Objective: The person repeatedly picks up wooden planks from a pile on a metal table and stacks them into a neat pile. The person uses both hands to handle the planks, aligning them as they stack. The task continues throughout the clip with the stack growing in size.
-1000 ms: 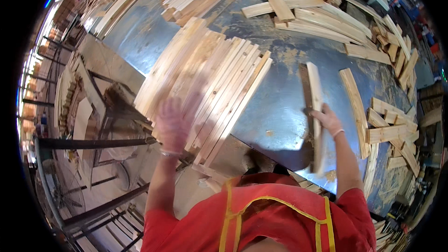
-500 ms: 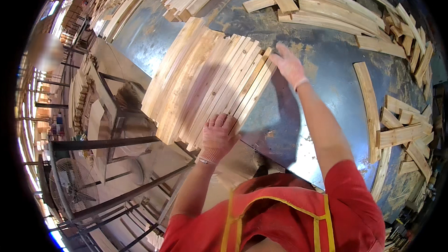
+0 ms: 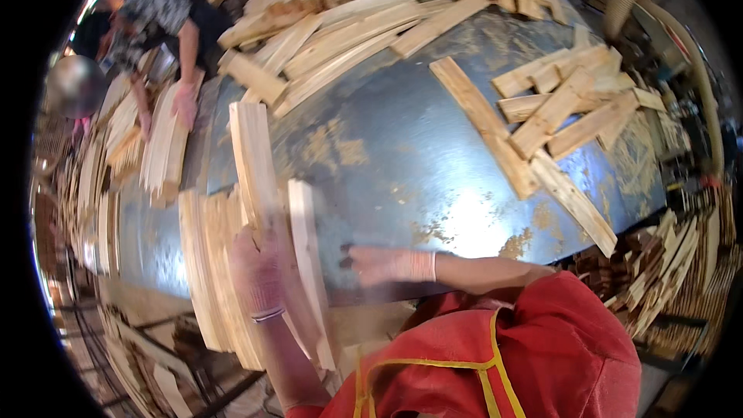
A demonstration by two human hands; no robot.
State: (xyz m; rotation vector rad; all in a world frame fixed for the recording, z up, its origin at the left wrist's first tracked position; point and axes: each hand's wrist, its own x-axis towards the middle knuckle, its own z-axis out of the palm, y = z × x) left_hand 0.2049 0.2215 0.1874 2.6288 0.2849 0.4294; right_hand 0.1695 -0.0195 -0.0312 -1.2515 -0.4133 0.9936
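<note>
Across the near edge of the metal-topped table [image 3: 402, 174], a row of planks [image 3: 203, 267] lies under and beside your left hand [image 3: 259, 271], which is on the wood; blur hides whether it grips. Your right hand [image 3: 388, 265] hovers with fingers extended, holding nothing, just right of the pale plank [image 3: 305, 224] that lies between your hands. Farther right, crossed boards [image 3: 551, 112] are heaped beside a long single board [image 3: 484, 128]. The wood is straight-edged; tan dust [image 3: 339, 147] patches the shiny metal.

Left hand [image 3: 260, 272]: blurred, grip unclear. Wood against it [image 3: 252, 151] (piece count uncertain): near end hidden. Right hand [image 3: 387, 265]: smeared.
</note>
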